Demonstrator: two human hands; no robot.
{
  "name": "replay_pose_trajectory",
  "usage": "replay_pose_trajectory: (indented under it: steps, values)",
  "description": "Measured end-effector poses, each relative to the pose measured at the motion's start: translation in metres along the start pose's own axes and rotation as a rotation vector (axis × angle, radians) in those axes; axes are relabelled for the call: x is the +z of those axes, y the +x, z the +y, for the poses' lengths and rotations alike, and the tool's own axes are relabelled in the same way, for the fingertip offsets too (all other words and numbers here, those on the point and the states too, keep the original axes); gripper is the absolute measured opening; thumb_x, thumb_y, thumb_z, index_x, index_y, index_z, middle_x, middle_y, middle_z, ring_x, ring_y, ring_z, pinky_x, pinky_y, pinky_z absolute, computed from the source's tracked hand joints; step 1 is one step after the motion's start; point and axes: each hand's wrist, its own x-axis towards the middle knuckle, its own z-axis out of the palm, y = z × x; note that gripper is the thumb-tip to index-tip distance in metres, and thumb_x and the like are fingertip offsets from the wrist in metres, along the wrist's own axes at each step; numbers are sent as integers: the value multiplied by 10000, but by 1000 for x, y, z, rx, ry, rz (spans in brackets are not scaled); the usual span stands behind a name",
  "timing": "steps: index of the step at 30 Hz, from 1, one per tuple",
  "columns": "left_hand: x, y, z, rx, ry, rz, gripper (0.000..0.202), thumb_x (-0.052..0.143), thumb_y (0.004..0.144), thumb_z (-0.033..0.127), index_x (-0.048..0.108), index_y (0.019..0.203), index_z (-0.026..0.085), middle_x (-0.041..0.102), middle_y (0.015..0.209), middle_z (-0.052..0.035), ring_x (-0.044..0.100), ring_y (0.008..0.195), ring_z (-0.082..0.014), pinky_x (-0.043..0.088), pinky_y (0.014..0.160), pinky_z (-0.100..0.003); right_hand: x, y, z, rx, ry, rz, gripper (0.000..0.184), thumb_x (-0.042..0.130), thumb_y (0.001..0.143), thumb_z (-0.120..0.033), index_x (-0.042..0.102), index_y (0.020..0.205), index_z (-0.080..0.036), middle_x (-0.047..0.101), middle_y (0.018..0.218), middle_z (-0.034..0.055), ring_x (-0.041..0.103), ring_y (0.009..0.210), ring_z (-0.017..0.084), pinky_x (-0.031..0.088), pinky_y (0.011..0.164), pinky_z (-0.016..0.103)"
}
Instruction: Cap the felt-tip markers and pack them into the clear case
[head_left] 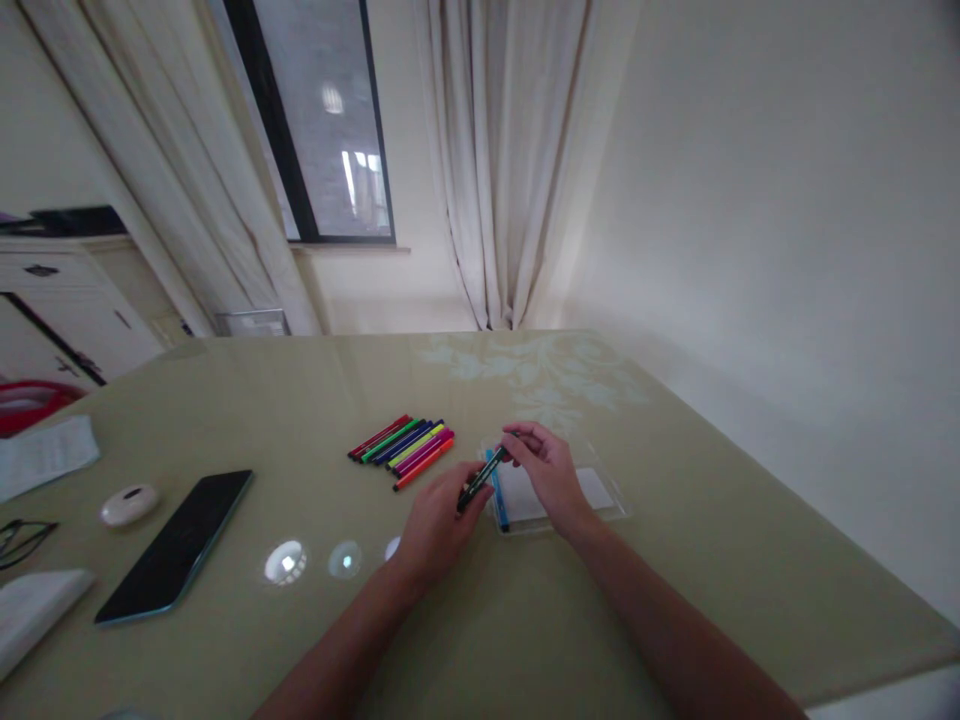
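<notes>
A dark marker pen (481, 479) slants between my two hands. My left hand (442, 515) is closed around its lower end, while the fingers of my right hand (546, 470) pinch its upper end. Under the hands lies a clear plastic case (619, 508) with a white card (594, 488) in it. A blue marker (502, 508) rests along the left side of the case. Left of the hands, several coloured markers (405, 445) lie side by side in a slanted row on the table.
A black phone (176, 550) lies on the glossy table (315, 390) to the left. Near it are a small white round case (129, 505), glasses (26, 540), a white box (37, 610) and a folded cloth or paper (49, 455). A wall (810, 300) borders the right side.
</notes>
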Motion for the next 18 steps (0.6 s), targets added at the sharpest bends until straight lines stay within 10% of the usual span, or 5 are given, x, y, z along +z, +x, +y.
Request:
replay_pose_trajectory:
  steps: [10, 18]
  values:
    - [3, -2, 0, 56, 146, -44, 279, 518, 1035, 405, 671, 1198, 238, 753, 1068, -67, 687, 978, -241, 545, 877, -373, -4, 3, 0, 10, 23, 69, 454, 848, 735, -505, 663, 1030, -214, 776, 829, 45, 731, 778, 220, 537, 692, 327]
    - [9, -7, 0, 191, 292, -213, 516, 765, 870, 474, 621, 1310, 245, 624, 1417, -99, 559, 1282, -325, 454, 1086, -527, -36, 18, -2, 39, -127, 138, 396, 763, 784, -511, 731, 993, -177, 786, 831, 82, 718, 748, 210, 512, 665, 314]
